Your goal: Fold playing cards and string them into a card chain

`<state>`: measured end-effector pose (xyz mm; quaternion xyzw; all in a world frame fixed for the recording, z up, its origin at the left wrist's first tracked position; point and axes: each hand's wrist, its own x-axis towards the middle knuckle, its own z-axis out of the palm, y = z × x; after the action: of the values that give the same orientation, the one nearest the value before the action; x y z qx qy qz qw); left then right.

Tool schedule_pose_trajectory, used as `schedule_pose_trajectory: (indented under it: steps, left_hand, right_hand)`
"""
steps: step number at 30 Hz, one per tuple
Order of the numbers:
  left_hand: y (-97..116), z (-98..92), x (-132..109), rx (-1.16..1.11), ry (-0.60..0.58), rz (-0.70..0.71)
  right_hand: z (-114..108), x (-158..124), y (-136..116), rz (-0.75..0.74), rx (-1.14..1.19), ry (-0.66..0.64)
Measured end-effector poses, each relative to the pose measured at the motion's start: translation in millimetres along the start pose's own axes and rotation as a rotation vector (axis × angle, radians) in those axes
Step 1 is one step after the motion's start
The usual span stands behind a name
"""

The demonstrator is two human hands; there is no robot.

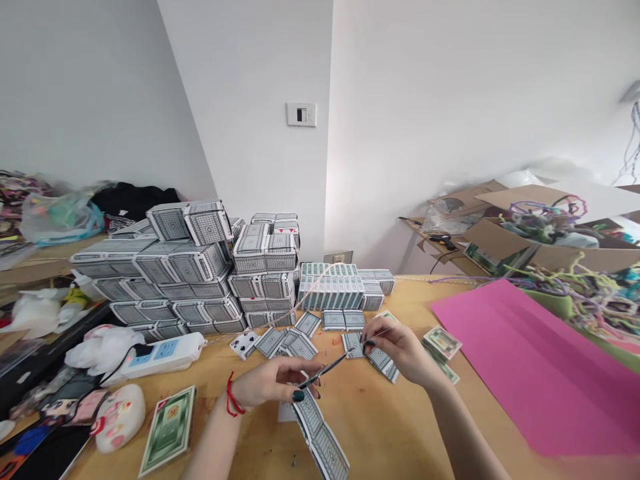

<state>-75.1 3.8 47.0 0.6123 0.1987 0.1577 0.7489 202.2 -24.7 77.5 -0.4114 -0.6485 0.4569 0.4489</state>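
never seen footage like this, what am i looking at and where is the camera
There's no machine here, just a person's two bare hands: the left hand, with a red string at its wrist, and the right hand. The one picture comes from a camera worn on the person's head, looking forward and down. Between the hands is a thin dark tool, too small to name exactly. On the wooden table are stacked blocks of playing cards, a row of loose cards by the left hand, a power strip, a green banknote-printed packet and a pink sheet.
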Motion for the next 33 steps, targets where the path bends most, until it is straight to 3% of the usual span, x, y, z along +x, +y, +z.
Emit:
schedule_pose_trajectory:
  steps: [33]
  left_hand:
    - [-4.5,-2.3,0.7,0.007,0.000,-0.010]
  right_hand:
    - [-9.7,-3.0,1.1,-0.039,-0.323,0.000]
